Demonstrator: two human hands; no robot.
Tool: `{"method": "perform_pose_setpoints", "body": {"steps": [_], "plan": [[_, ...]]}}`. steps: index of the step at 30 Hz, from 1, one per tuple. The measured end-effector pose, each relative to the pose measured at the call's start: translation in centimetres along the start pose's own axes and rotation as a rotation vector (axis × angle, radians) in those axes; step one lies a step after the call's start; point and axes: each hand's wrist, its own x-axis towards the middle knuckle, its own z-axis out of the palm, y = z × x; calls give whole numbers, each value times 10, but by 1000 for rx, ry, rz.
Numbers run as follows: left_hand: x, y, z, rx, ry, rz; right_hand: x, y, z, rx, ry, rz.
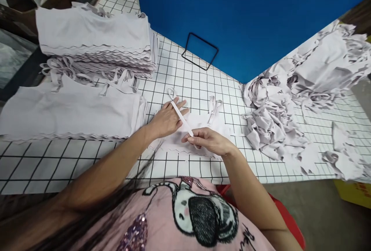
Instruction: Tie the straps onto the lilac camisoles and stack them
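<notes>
A white strapped garment (199, 121), like a short camisole, lies flat on the grid-patterned table in front of me. My left hand (165, 121) rests palm down over its left part, fingers spread and stretched out. Across the back of those fingers runs a narrow white strap (180, 115), its far end curling into a loop. Thumb and fingers of my right hand (210, 140) pinch the near end of this strap above the garment. The other strap (214, 108) lies in a loop at the garment's upper right. My hands hide much of the garment's middle.
Similar garments form a tall stack (95, 31) and a lower stack (72, 112) on the left. Crumpled white garments make a pile (272, 123) on the right. A black wire frame (199, 50) lies by the blue panel (232, 19) behind the grid-patterned table (162, 166).
</notes>
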Motion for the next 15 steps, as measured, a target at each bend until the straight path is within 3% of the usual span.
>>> {"method": "perform_pose_setpoints", "body": {"steps": [10, 15], "plan": [[1, -4, 0, -29, 7, -8, -12, 28, -5, 231, 42, 19], [2, -6, -12, -267, 45, -68, -5, 25, -4, 262, 101, -33]]}}
